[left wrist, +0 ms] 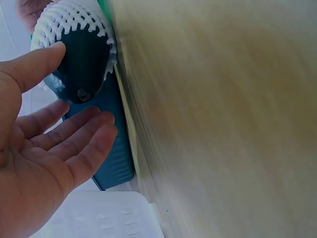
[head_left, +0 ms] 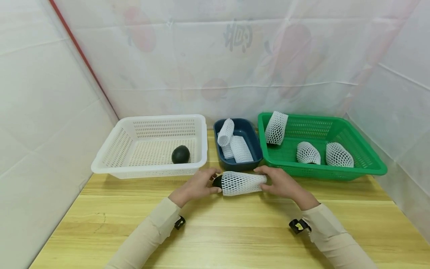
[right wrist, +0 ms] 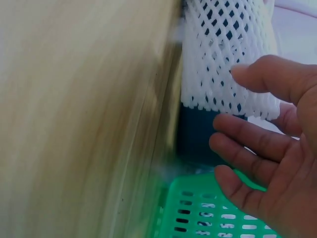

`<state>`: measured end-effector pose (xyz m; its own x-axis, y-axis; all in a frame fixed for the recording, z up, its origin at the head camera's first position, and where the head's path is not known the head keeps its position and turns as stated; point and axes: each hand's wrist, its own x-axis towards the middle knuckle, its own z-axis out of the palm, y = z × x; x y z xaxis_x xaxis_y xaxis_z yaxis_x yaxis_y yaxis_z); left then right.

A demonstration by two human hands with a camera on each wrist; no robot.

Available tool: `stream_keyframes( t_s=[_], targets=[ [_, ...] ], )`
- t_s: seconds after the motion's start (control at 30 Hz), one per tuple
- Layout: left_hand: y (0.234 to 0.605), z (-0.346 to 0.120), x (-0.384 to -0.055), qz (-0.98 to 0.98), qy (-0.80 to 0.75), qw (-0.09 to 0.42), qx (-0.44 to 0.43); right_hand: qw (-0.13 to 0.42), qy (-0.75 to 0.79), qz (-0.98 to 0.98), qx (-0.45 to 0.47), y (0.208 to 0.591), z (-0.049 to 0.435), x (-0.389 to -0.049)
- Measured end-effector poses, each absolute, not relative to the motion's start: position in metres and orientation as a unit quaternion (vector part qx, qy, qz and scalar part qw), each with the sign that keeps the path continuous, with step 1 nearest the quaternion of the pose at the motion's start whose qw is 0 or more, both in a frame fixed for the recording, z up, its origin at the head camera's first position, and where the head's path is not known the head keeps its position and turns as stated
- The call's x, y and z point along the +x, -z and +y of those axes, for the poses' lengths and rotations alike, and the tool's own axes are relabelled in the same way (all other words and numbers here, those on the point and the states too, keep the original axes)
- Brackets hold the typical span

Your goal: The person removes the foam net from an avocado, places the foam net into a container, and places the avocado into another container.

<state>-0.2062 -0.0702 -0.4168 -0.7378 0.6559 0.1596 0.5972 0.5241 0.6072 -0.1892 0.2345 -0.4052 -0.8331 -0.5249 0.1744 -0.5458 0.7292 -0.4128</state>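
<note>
Between the two hands, above the table, a white foam net sleeve [head_left: 240, 183] covers most of a dark green avocado [head_left: 217, 182]. The avocado's bare end sticks out on the left; in the left wrist view its stem scar shows. My left hand [head_left: 201, 184] holds that end, thumb [left wrist: 57, 54] against its side and the other fingers spread below. At the sleeve's loose right end, my right hand [head_left: 280, 182] pinches the net, with the thumb [right wrist: 245, 74] in front and the index finger partly hidden behind. The remaining right fingers are off the net.
A white basket [head_left: 147, 170] at the back left holds one bare avocado [head_left: 180, 154]. In the middle, a dark blue tray [head_left: 253, 140] holds several foam sleeves [head_left: 241, 149]. The green basket [head_left: 336, 172] on the right contains net-sleeved fruit [head_left: 339, 154]. Fabric walls enclose the table.
</note>
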Motion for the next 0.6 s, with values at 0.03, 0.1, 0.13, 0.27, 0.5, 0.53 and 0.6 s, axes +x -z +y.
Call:
stream_keyframes(
  t_s=[0.03, 0.1, 0.13, 0.27, 0.5, 0.53, 0.6],
  targets=[
    [0.417, -0.070, -0.206, 0.871, -0.328, 0.044, 0.362, 0.021, -0.232, -0.928, 0.291, 0.405, 0.234, -0.189],
    [0.418, -0.071, -0.206, 0.870, -0.326, 0.045, 0.366, 0.020, -0.236, -0.924, 0.301, 0.405, 0.233, -0.188],
    [0.418, -0.071, -0.207, 0.871, -0.324, 0.047, 0.367, 0.021, -0.238, -0.922, 0.305, 0.404, 0.232, -0.188],
    [0.418, -0.070, -0.207, 0.874, -0.316, 0.055, 0.366, 0.031, -0.233, -0.916, 0.325, 0.403, 0.223, -0.187],
    [0.414, -0.062, -0.208, 0.867, -0.315, 0.052, 0.383, 0.037, -0.224, -0.910, 0.346, 0.402, 0.198, -0.188],
    [0.414, -0.061, -0.208, 0.867, -0.312, 0.050, 0.386, 0.034, -0.223, -0.911, 0.346, 0.402, 0.196, -0.189],
    [0.414, -0.059, -0.208, 0.868, -0.306, 0.050, 0.389, 0.028, -0.221, -0.912, 0.344, 0.403, 0.193, -0.189]
  ],
)
